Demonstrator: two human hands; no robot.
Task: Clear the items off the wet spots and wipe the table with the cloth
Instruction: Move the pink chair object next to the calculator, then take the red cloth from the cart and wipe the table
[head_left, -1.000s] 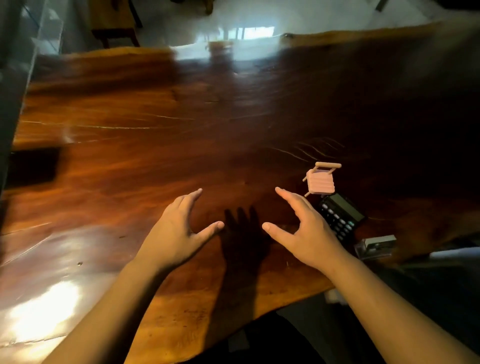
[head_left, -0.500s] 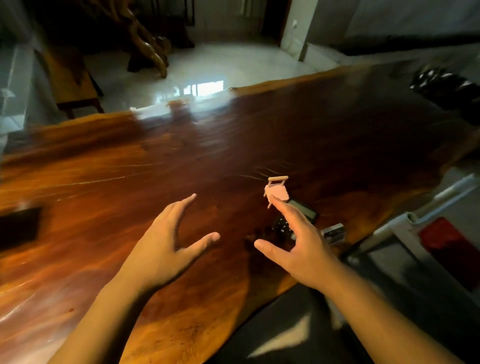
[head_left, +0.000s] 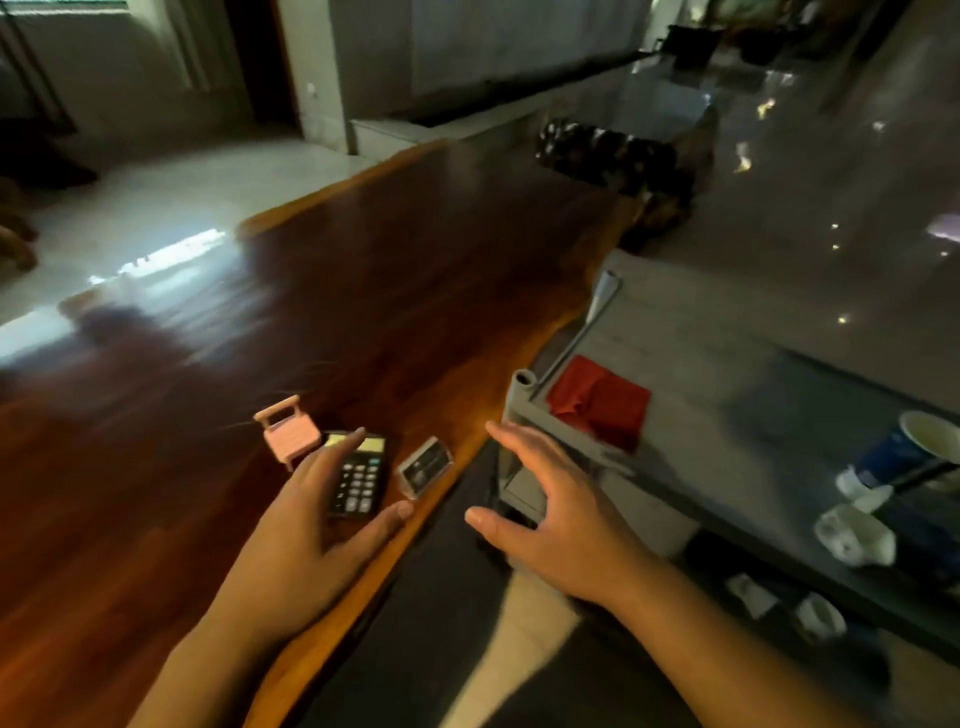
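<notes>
A glossy dark wooden table (head_left: 322, 291) fills the left of the view. Near its right edge stand a small pink toy chair (head_left: 289, 432), a black calculator (head_left: 359, 477) and a small clear box (head_left: 425, 466). My left hand (head_left: 306, 540) hovers open over the calculator's near end, fingers spread, holding nothing. My right hand (head_left: 550, 514) is open past the table's edge, fingers spread, short of a grey cart (head_left: 691, 332). A red cloth (head_left: 598, 401) lies folded on the cart's top near its left corner. No wet spots are plain in this blurred view.
A blue paper cup (head_left: 906, 447) and crumpled white bits (head_left: 852, 535) sit on the cart's lower right. A dark patterned object (head_left: 608, 148) lies at the table's far right end. Shiny floor lies beyond the table and cart.
The view has swung right, bringing the cart and red cloth into sight. My left hand now hovers over the calculator; my right hand has moved off the table toward the cart.
</notes>
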